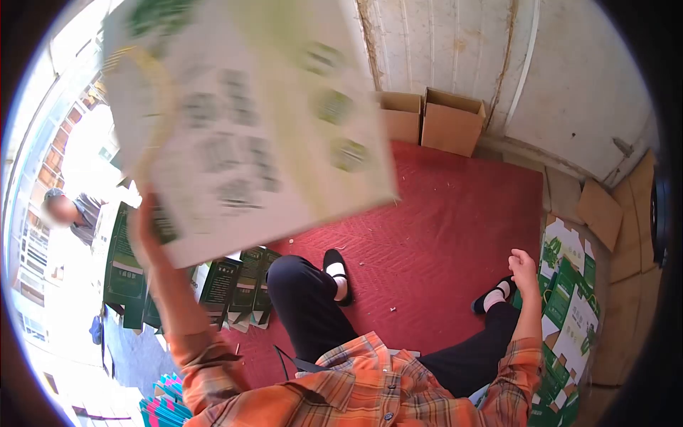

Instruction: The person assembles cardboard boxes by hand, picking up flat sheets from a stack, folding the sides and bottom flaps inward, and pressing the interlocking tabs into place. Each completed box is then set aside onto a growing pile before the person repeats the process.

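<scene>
Left hand (147, 231) is gripping the raised printed box (245, 135), fingers mostly hidden. Right hand (523, 270) is hovering empty, fingers loosely curled, near green-and-white cartons (573, 313).

Place: packing workshop, by all appearances.
Brown cartons (452, 132): stood open-topped against a stained, pale wall (441, 46).
Green-and-white packaging (573, 324): piled at right.
Dark green packaging (219, 286): ranged at left.
Red mat (434, 228): spread underfoot, strewn with scraps (393, 309).
</scene>
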### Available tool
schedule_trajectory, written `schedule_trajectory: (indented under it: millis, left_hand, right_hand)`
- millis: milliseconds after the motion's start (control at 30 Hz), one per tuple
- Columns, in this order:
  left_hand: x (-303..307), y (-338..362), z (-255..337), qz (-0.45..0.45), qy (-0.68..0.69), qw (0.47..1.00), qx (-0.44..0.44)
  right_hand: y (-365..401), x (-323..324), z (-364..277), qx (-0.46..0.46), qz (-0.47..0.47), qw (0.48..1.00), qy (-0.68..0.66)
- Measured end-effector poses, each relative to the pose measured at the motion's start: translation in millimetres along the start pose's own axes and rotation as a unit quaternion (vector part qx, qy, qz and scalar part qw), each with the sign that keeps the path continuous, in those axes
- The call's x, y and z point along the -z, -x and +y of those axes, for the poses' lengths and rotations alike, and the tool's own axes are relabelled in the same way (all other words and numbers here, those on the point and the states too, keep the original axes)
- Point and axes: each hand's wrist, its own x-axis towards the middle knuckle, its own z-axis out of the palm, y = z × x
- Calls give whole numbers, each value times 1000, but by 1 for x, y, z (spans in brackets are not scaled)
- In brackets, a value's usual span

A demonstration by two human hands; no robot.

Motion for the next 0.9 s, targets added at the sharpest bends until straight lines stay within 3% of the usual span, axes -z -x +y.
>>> schedule_trajectory:
  millis: [33,67,100,133,200,233,267,300,333,367,400,433,467,533,567,600,633,667,700,733,767,800,833,867,900]
  left_hand:
    - [47,-37,17,-54,59,994,-68]
    - [71,-56,51,-27,21,994,-108]
    - [101,-68,72,8,-63,965,-253]
    - [167,-100,95,3,-317,843,-435]
    - [224,-122,160,38,-151,944,-292]
    - [254,-125,175,20,-323,856,-403]
    - [278,-127,184,2,-474,726,-498]
    - [287,-135,195,35,-271,890,-365]
    - [298,-143,203,66,-49,977,-198]
    - [322,-151,209,39,-25,993,-108]
    - [344,-161,210,41,-27,993,-109]
    - [363,-169,208,74,-39,994,-71]
    - [378,-179,204,104,-49,993,-34]
    - [390,-190,193,128,-31,991,-18]
    - [393,-195,185,125,-30,991,34]
    - [398,-199,175,122,-25,989,85]
    - [421,-218,165,97,-38,992,76]
    - [455,-240,155,-8,-240,971,9]
    - [477,-255,146,-76,-485,865,-106]
    - [467,-250,138,-95,-621,743,-231]
    - [488,-235,146,2,-620,684,-384]
    - [467,-209,145,69,-577,665,-469]
    - [440,-190,154,152,-522,636,-547]
    - [433,-177,157,182,-490,615,-590]
    - [415,-163,157,206,-461,600,-620]
  right_hand:
    - [-2,-1,4,-3,0,1000,0]
    - [-6,-2,7,13,-3,1000,13]
    - [-9,-3,7,28,-6,999,25]
    - [-6,-2,8,22,-6,999,27]
    - [-8,-3,0,-8,-15,1000,15]
    - [-10,-2,3,-12,-12,1000,2]
    - [-10,4,5,-18,-7,1000,3]
    - [-13,10,6,11,45,998,-40]
    - [-12,17,10,40,95,991,-81]
    - [-9,34,11,52,169,975,-134]
    - [-12,54,16,62,239,951,-187]
    - [-35,92,62,40,307,937,-160]
    - [-22,114,60,40,405,884,-231]
    - [-2,173,94,7,458,841,-287]
    - [13,191,110,-9,473,836,-277]
    - [26,211,136,-36,423,866,-264]
    - [42,217,154,-63,371,892,-252]
    - [58,208,159,-101,366,888,-259]
    - [72,193,168,-136,366,881,-268]
    - [67,193,227,-97,364,886,-271]
    - [84,169,227,-99,367,874,-302]
    - [87,164,263,-173,304,898,-268]
    - [95,135,284,-124,363,913,-136]
    - [121,108,229,-299,330,875,-188]
    - [137,85,217,-253,277,921,-109]
